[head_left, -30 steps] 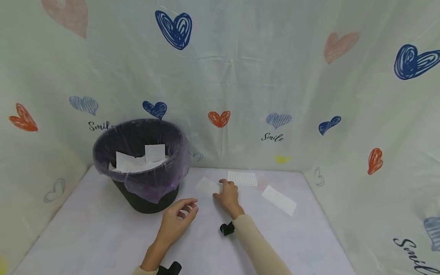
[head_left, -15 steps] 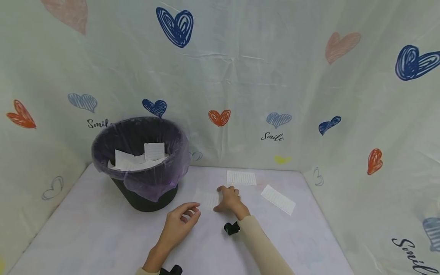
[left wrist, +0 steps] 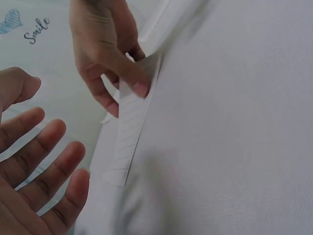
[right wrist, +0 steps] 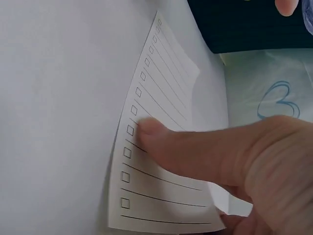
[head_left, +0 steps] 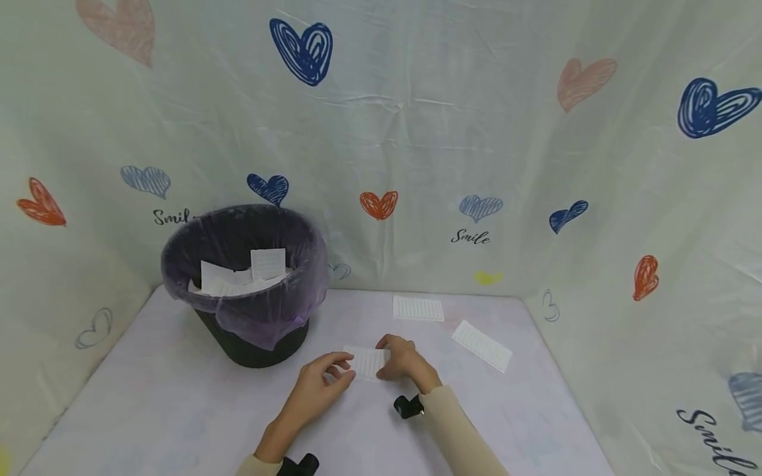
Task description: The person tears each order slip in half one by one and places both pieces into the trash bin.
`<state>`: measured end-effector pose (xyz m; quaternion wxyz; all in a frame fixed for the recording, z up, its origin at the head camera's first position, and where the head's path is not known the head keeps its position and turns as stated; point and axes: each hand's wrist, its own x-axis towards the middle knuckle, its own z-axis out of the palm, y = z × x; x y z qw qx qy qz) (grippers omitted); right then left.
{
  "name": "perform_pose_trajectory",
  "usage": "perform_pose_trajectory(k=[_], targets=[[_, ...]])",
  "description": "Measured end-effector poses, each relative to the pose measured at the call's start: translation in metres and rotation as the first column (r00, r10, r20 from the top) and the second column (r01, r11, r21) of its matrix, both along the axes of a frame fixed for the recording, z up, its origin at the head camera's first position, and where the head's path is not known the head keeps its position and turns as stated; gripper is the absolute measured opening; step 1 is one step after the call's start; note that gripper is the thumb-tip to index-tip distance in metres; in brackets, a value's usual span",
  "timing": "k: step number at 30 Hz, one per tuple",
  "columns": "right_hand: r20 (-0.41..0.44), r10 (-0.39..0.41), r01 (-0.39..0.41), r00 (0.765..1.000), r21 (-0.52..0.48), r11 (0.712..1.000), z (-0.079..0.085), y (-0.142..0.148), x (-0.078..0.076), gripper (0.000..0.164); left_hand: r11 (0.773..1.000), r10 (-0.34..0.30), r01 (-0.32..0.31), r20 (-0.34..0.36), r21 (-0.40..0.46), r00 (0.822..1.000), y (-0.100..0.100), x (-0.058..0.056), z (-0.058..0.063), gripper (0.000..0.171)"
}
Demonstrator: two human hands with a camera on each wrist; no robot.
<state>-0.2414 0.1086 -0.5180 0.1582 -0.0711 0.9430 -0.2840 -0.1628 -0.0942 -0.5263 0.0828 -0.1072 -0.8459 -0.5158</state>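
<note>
Of the two hands, the left hand [head_left: 315,389] has its fingers loosely bent and spaced apart, holding nothing, near the left end of a lined slip [head_left: 366,362]; the right hand [head_left: 405,360] pinches that slip by its right part, thumb on the printed face beside a column of small boxes, fingers at the opposite edge. Whether the slip rests wholly on the desk [head_left: 149,396] I cannot tell. At the left of the desk stands a dark bin [head_left: 241,344] with a purple liner [head_left: 303,284] folded over its rim and white papers [head_left: 268,264] inside. Right of the bin, near the desk's back edge, lies a far slip [head_left: 419,308]; farther right, an angled slip [head_left: 482,346] lies flat. A heart-printed curtain [head_left: 417,145] hangs behind.
</note>
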Motion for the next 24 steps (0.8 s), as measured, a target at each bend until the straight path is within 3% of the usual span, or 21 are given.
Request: perform_pose_trajectory(k=[6,15,24], targets=[[-0.063,-0.052,0.042,0.997,-0.140,0.989,-0.010,0.003,0.006,0.025,1.000,0.022,-0.022,0.025,0.012,0.999,0.001,-0.001,-0.002,0.026],[-0.186,-0.061,0.026,0.981,-0.185,0.982,-0.021,0.008,0.012,0.006,0.998,0.040,-0.043,0.055,0.048,0.998,0.001,-0.001,-0.003,0.023],[-0.226,0.076,-0.136,0.971,-0.262,0.955,-0.023,0.012,0.025,0.006,0.992,0.011,-0.023,0.098,0.123,0.995,0.003,-0.005,-0.004,0.021]])
